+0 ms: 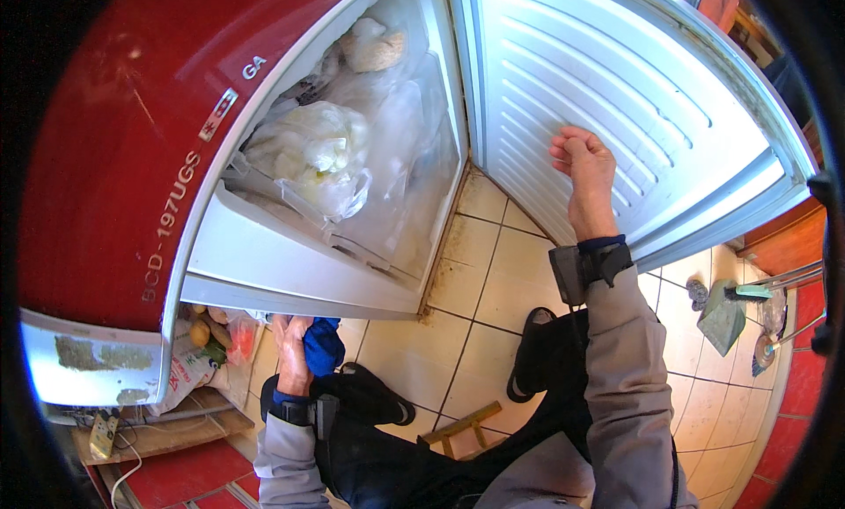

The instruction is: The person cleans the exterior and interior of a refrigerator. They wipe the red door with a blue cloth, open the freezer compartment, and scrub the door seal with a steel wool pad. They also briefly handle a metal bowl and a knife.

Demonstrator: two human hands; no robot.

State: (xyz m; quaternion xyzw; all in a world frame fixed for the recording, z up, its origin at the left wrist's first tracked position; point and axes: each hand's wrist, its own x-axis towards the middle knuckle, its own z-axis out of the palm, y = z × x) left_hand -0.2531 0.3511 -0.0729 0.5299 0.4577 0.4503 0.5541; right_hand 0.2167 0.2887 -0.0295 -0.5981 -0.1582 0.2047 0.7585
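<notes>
Before me an open red refrigerator (119,113) shows a frosty freezer drawer (270,245) with plastic bags of food; a knotted white plastic bag (310,152) lies on top. My left hand (294,350) is at the lower edge of the drawer side, with a dark blue cloth (323,346) against its fingers; its fingertips are partly hidden by the edge. In front of the ribbed inner side of the open white door (561,93) is my right hand (584,172), its fingers loosely curled. I see nothing in it, and whether it touches the door is unclear.
A bag of vegetables (204,340) is below left, near a wooden board (165,430) bearing a remote control (103,433) and cables. A small wooden stool (462,430) stands between my legs on the tiled floor (422,360). A dustpan (721,317) and brush (749,292) are at the right.
</notes>
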